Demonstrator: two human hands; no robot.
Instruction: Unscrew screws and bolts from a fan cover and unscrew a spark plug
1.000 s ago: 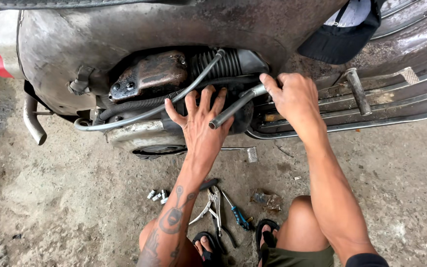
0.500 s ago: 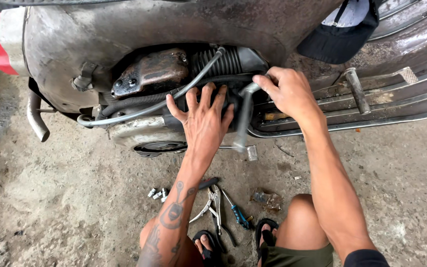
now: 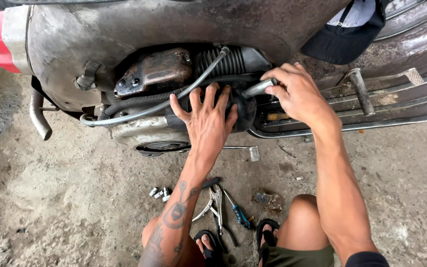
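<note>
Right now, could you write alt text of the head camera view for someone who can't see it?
A person crouching on a dirt floor works on an old scooter's exposed engine: the left hand presses flat on the dark engine housing while the right hand grips a grey metal handle. Pliers, a blue-handled screwdriver and small sockets lie by the sandalled feet.

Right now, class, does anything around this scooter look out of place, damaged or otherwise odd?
Yes. The scooter body is rusted and grimy, and its engine sits exposed. The left hand lies flat on the engine; the right hand grips a grey lever. Pliers, a screwdriver and small sockets lie loose on the dirty floor.
</note>
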